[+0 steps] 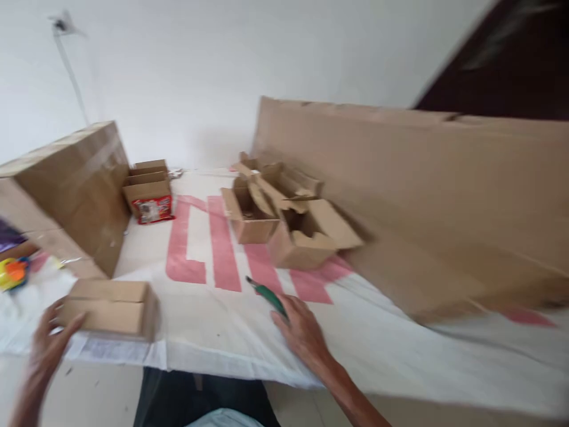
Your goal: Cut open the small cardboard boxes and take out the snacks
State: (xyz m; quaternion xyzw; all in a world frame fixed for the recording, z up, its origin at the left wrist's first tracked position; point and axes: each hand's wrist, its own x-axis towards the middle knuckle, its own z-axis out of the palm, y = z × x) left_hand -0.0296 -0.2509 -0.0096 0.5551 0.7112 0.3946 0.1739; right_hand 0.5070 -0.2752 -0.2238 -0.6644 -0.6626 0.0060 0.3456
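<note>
My left hand (47,344) grips the near end of a small closed cardboard box (111,308) lying at the front left of a white cloth with red lettering (213,332). My right hand (302,329) rests on the cloth and holds a green-handled cutter (267,293), whose tip points away to the left. The picture is blurred, so the fingers are hard to make out.
Several small open cardboard boxes (284,219) lie in the middle. A large taped carton (75,190) stands at the left, with a small box holding a red packet (151,193) beside it. Big flat cardboard sheets (422,201) lean at the right. A yellow-orange object (13,273) is at the far left.
</note>
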